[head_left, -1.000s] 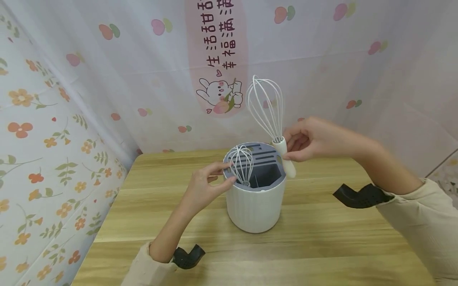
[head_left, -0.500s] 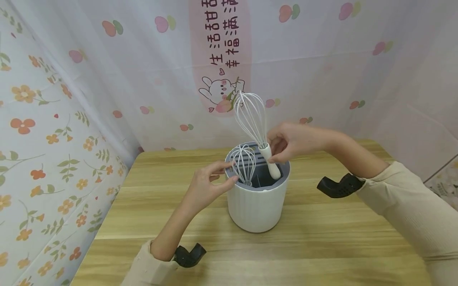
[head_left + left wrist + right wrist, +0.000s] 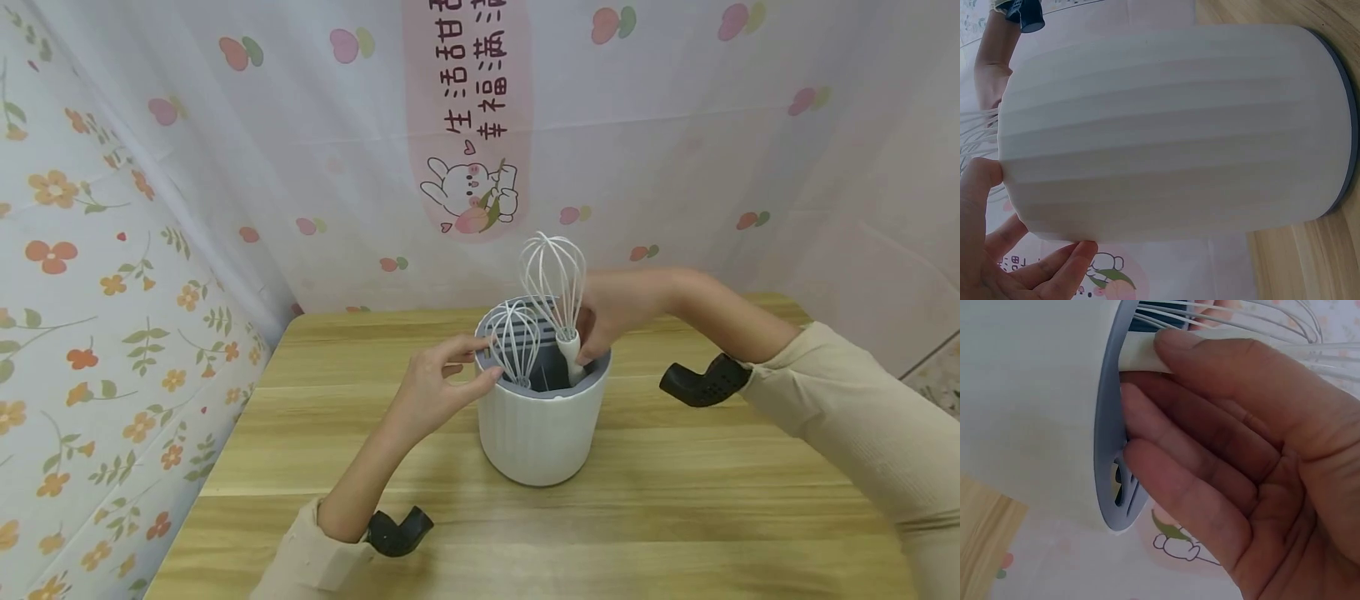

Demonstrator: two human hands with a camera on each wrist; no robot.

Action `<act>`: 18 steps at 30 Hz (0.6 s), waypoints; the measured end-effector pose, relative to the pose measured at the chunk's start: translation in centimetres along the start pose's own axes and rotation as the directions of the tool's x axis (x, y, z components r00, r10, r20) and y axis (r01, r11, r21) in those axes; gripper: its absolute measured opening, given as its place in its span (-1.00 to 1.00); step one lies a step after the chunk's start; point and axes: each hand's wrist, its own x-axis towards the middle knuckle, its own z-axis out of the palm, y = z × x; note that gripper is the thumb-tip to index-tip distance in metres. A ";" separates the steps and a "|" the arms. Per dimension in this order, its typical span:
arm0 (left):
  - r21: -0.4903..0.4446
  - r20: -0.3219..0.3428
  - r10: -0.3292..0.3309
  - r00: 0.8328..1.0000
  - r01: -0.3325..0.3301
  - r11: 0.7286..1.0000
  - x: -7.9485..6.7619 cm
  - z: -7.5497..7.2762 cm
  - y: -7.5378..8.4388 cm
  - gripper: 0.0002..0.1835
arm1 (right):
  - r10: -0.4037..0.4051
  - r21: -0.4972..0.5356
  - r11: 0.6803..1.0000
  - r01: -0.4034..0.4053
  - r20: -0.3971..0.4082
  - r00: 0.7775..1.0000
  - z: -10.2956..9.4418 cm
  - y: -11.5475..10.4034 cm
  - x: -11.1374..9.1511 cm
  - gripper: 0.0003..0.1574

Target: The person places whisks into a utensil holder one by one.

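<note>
A white ribbed utensil holder [image 3: 536, 442] with a grey slotted top stands upright on the wooden table. Inside its front opening, to the left, sits a small whisk [image 3: 514, 337], wire loops up. My left hand [image 3: 438, 387] holds the holder's left rim, its thumb at the front and its fingers along the side. My right hand [image 3: 611, 308] pinches a larger whisk [image 3: 570, 354] by its white handle, thumb against fingers. The handle's lower end is down in the opening, hidden by the wall, and the wires point up. In the right wrist view, the grey top [image 3: 1107, 437] lies against the fingertips.
The wooden table [image 3: 337, 467] runs around the holder. A white curtain [image 3: 337, 167] with fruit prints and a rabbit hangs close behind it. Flower-printed cloth [image 3: 112, 333] borders the left side. Black curved pieces [image 3: 705, 383] stick out at both wrists.
My right hand has brought the larger whisk left and down from beside the holder, and its handle has entered the opening. The left hand has stayed at the rim.
</note>
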 end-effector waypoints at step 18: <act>0.013 0.008 -0.026 1.000 0.026 1.000 0.1 0.0 0.2 -0.65 | -0.013 -0.166 0.986 0.011 -0.015 1.000 0.4 -1.0 1.0 -0.50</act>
